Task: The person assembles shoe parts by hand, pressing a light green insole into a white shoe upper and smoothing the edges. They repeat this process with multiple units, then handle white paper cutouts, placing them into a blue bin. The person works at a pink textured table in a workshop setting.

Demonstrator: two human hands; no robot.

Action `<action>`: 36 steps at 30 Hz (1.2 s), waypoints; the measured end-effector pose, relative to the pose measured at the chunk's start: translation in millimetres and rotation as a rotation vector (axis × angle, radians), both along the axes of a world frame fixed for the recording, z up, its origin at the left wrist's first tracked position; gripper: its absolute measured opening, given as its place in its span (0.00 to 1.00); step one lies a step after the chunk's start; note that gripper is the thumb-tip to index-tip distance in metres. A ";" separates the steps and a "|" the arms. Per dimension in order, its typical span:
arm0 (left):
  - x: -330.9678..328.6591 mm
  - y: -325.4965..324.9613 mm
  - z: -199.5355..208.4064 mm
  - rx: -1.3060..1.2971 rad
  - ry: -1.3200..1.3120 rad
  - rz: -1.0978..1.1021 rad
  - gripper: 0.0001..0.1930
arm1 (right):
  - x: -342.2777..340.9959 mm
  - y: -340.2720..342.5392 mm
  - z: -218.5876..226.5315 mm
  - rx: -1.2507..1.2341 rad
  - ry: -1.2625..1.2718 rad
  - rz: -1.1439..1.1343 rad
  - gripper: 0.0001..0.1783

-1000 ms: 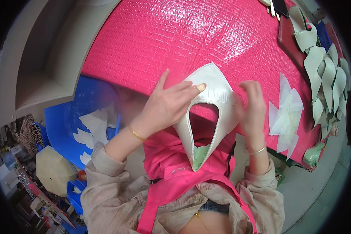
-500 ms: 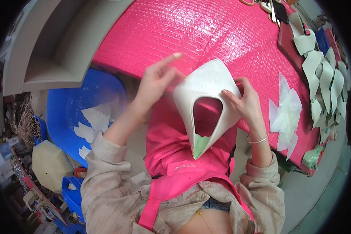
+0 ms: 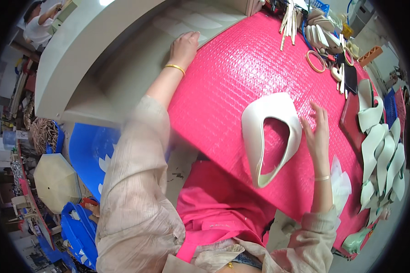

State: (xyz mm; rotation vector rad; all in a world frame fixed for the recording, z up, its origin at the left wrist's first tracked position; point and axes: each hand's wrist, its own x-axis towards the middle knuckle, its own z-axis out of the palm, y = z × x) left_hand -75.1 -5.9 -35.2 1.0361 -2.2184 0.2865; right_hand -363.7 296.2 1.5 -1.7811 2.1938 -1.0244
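A white shoe upper [image 3: 269, 107] with a large oval opening rests on the pink table cover, its narrow end toward me. Just to its right is my right hand [image 3: 317, 132], open, fingers apart, holding nothing. My left hand [image 3: 184, 49] reaches forward into the low grey shelf box [image 3: 123, 91] at the table's left. Its fingers stretch toward thin, pale, rounded pieces [image 3: 187, 20] lying on the box floor. The back of the hand faces me and its fingertips are partly hidden; no held piece shows.
More white uppers [image 3: 378, 154] overlap along the right edge. Thin white sheets [image 3: 339, 186] lie partly behind my right forearm. Scissors [image 3: 315, 61], sticks and a dark phone-like slab [image 3: 350, 78] crowd the far right. A blue tub [image 3: 89, 154] stands below the shelf box.
The upper went from between my hands onto the table, farther right. My right hand let go of it. My left hand moved forward into the shelf box. The view shifted.
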 end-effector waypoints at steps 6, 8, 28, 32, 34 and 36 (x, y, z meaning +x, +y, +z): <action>11.4 -32.1 19.0 0.059 -0.215 -0.225 0.16 | -7.0 33.1 17.1 0.167 -0.238 -0.003 0.11; 11.7 -35.9 18.2 0.090 -0.162 -0.251 0.17 | -6.5 35.0 21.0 0.189 -0.214 0.022 0.08; 11.6 119.5 210.1 0.938 0.571 -0.494 0.14 | 96.6 -83.6 84.3 -0.233 -0.485 0.497 0.37; 1.8 160.1 242.8 1.074 0.425 -0.542 0.15 | 118.4 -51.2 90.2 0.021 -1.132 0.736 0.33; -15.0 183.6 250.0 1.185 0.420 -0.586 0.17 | 129.2 -3.8 96.1 -0.041 -1.388 0.685 0.28; -28.1 210.4 241.6 1.273 0.466 -0.704 0.18 | 125.7 42.1 103.9 -0.088 -1.491 0.562 0.25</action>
